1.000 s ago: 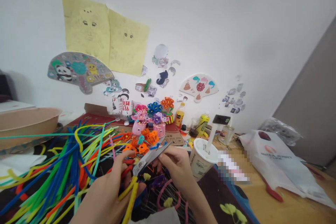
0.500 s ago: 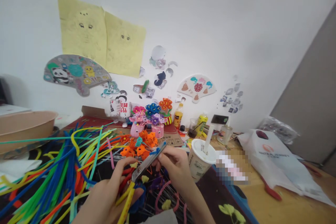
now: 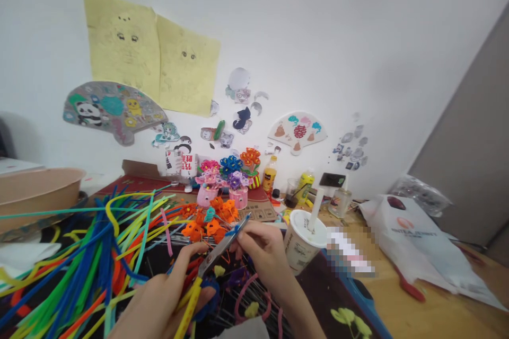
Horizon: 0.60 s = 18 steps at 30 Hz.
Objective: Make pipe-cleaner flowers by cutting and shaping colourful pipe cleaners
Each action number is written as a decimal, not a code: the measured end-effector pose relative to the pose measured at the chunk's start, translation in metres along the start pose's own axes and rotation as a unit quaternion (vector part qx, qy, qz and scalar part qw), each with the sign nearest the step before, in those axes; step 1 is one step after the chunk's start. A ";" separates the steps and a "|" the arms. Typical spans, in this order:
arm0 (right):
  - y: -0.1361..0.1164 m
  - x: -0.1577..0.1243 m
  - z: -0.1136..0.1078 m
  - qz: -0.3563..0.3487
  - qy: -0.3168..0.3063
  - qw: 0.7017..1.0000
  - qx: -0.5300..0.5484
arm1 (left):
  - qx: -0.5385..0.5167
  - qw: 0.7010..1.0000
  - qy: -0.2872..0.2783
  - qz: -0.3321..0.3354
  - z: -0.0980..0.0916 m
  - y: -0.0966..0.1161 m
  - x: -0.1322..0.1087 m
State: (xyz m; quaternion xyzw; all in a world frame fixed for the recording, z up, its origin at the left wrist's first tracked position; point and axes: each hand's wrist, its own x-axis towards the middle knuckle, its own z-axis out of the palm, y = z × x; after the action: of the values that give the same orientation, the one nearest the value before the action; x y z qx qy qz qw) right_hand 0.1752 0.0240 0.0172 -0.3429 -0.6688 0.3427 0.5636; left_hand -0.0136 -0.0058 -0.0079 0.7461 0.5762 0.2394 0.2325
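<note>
My left hand (image 3: 165, 288) is closed around a pair of scissors (image 3: 212, 262) with yellow handles, its blades pointing up and to the right. Beside the blade tips my right hand (image 3: 262, 251) pinches a small blue pipe cleaner piece (image 3: 233, 233), which lies against the blades. Red parts show near the left fingers, partly hidden. A dark blue fuzzy bundle (image 3: 207, 304) shows under the left hand; whether it is held I cannot tell. Just beyond the hands lie orange pipe cleaner flowers (image 3: 214, 229).
Loose coloured pipe cleaners (image 3: 87, 259) spread over the left side. A lidded drink cup (image 3: 304, 243) with a straw stands right of my right hand. Behind are potted pipe cleaner flowers (image 3: 238, 198) and bottles (image 3: 269, 176). A white plastic bag (image 3: 417, 243) lies right, a tan basin (image 3: 40, 185) left.
The scissor blades have shifted slightly against the blue piece, which sits a little lower along them. Both hands stay nearly in place; the view has moved slightly.
</note>
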 end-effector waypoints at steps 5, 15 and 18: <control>0.004 0.000 -0.005 0.006 -0.021 0.999 -0.041 | 0.018 0.999 0.033 0.015 0.004 -0.003 -0.002; 0.011 0.000 -0.004 0.031 -0.016 0.999 0.005 | -0.114 0.993 0.010 -0.014 0.017 -0.015 0.006; 0.012 0.000 -0.003 0.043 0.003 0.999 0.027 | -0.120 0.993 -0.007 -0.002 0.008 -0.011 0.003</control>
State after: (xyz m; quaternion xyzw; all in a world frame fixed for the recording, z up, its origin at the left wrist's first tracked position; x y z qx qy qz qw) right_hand 0.1790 0.0310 0.0074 -0.3574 -0.6422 0.3835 0.5593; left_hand -0.0162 -0.0014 -0.0206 0.7130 0.5432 0.3016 0.3249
